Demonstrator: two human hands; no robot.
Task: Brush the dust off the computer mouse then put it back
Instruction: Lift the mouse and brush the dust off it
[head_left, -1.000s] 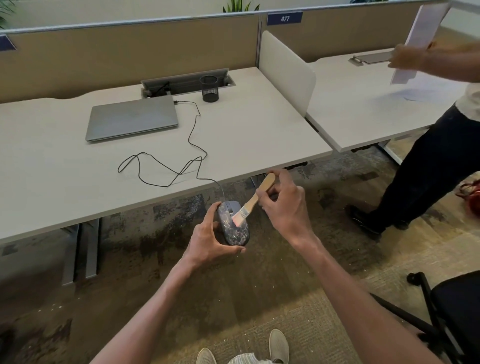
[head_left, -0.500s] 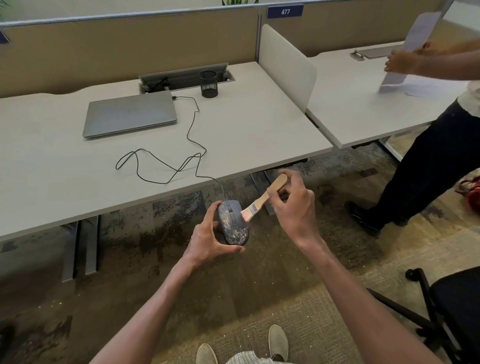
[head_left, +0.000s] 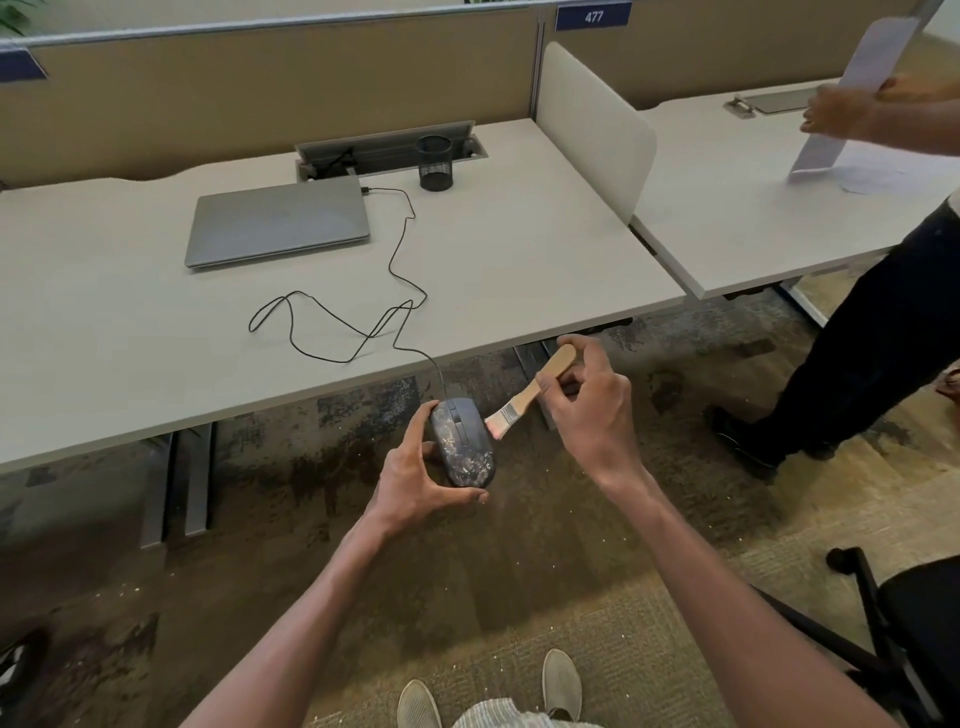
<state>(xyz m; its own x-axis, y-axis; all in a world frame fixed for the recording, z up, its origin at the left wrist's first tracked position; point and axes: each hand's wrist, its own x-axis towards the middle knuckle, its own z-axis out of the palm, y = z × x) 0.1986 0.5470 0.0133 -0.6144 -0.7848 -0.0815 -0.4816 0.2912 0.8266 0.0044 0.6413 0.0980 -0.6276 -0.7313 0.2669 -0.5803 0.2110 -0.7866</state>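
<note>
A dark wired computer mouse (head_left: 463, 446), speckled with pale dust, is held in the air in front of the desk's front edge, over the carpet. My left hand (head_left: 415, 480) grips it from the left and underneath. My right hand (head_left: 592, 410) holds a small wooden-handled brush (head_left: 530, 397) by its handle; the pale bristles sit just off the mouse's right side near its front. The mouse's black cable (head_left: 363, 322) runs up over the desk edge and loops across the desk to the closed grey laptop (head_left: 278, 223).
The white desk (head_left: 130, 332) carries a black mesh pen cup (head_left: 435, 163) by an open cable tray. A white divider (head_left: 592, 130) separates the neighbouring desk, where another person (head_left: 878, 332) stands handling paper. A black office chair (head_left: 914, 623) stands at lower right.
The brush has swept rightward off the top of the mouse to just beside its right edge. My right hand moved right and slightly up. The left hand keeps the mouse steady.
</note>
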